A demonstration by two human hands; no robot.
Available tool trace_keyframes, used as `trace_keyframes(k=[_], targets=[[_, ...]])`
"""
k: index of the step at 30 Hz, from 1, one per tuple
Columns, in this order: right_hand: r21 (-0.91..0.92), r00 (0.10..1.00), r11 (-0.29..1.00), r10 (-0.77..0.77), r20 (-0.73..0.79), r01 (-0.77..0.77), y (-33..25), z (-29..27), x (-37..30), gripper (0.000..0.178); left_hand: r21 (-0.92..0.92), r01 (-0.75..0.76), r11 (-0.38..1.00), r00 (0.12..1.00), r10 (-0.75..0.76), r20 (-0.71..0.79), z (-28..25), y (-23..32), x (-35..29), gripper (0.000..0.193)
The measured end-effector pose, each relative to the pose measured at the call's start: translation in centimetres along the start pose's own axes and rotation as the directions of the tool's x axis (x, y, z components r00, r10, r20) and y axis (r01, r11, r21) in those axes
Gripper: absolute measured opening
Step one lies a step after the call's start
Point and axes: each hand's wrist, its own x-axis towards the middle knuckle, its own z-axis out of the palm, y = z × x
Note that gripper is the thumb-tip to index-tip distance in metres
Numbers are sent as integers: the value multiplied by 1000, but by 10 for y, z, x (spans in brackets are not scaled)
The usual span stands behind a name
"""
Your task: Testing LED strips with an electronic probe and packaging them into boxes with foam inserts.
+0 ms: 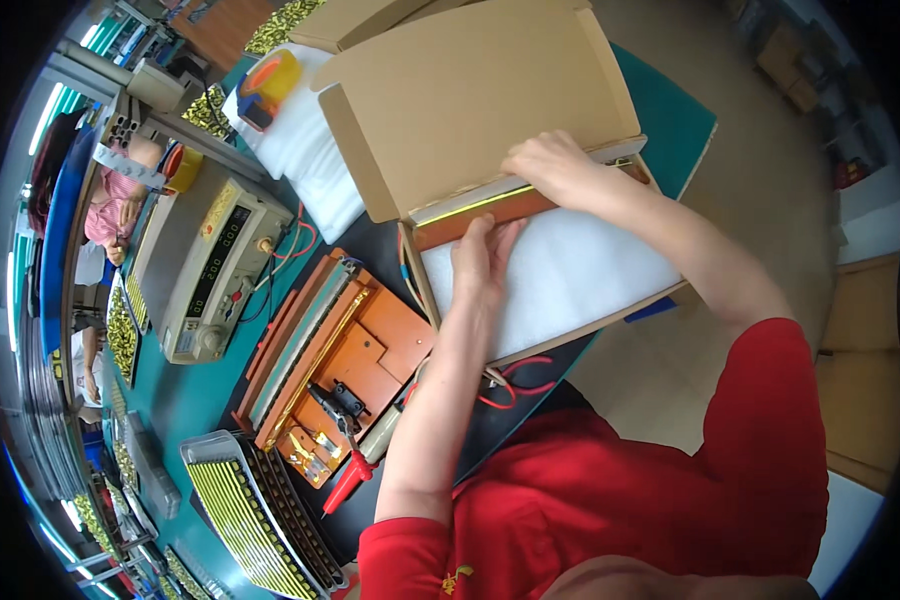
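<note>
A brown cardboard box (482, 100) lies with its lid raised, a white foam sheet (590, 262) covering most of its inside. Along the far inner wall runs a long thin strip (470, 208) with a bright yellow edge, beside an orange-brown panel (450, 232). My right hand (560, 168) is closed over the strip, its fingertips partly hidden behind the knuckles. At the foam's far left part, my left hand (482, 258) rests with thumb and fingers apart, against the edge of the orange-brown panel.
An orange fixture (370, 345) with a red-handled clamp (348, 484) stands left of the box. Farther left are a bench power supply (228, 270) with wires and a tray of yellow-edged strips (240, 520). A tape dispenser (268, 90) sits on stacked white foam (315, 155).
</note>
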Motion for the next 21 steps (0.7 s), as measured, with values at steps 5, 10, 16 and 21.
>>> trace_keyframes(k=[5,10,16,21], targets=[[15,992,1000,-7,-123,9,-4,8,-7,18,49,-88,995,996,88,-3,0,-4,-3,24],[28,971,998,-47,-236,55,-11,18,-12,16,102,-71,992,997,68,34,4,-6,-4,25],[15,972,999,-44,-232,49,-20,25,-5,9,74,-32,997,999,33,-16,-10,-6,9,33],[67,961,998,-1,-275,20,-22,17,-3,12,-15,-1,1000,1000,2,22,-6,0,1,23]])
